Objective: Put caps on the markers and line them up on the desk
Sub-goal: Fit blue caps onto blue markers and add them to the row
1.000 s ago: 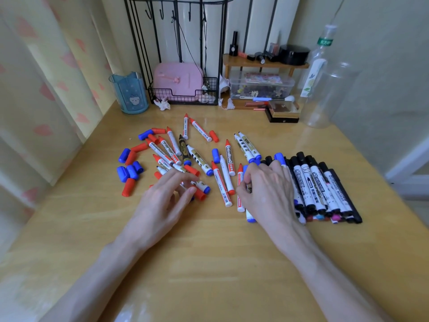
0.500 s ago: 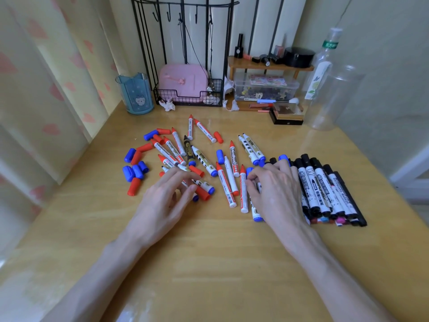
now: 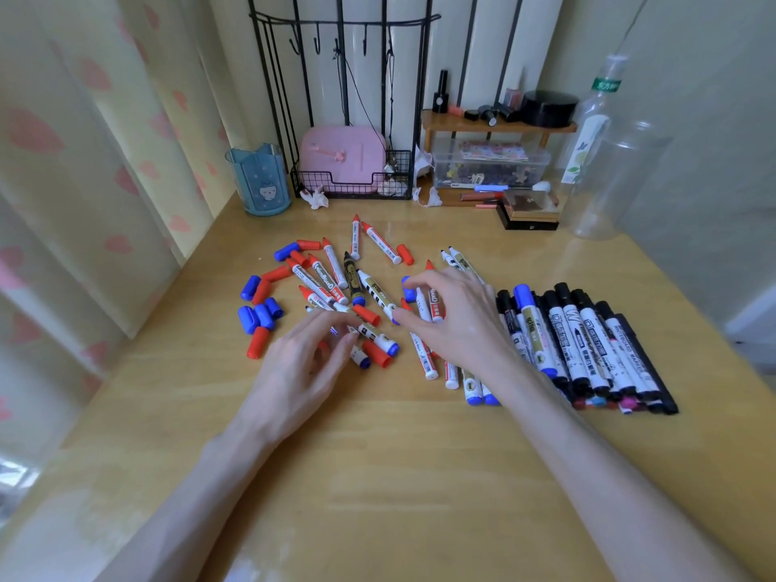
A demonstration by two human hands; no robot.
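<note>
Your desk (image 3: 378,476) holds a neat row of capped markers (image 3: 588,342) near its right edge. A messy pile of open markers (image 3: 331,279) lies in the middle. Your right hand (image 3: 457,321) hangs over the pile, fingers spread wide. Your left hand (image 3: 302,371) touches the pile, but I cannot tell if it grips anything. Loose caps (image 3: 260,312) sit toward the left edge.

Desk (image 3: 378,476) glossy pale wood; markers (image 3: 588,342) smooth plastic; rack (image 3: 336,98) black wire.
</note>
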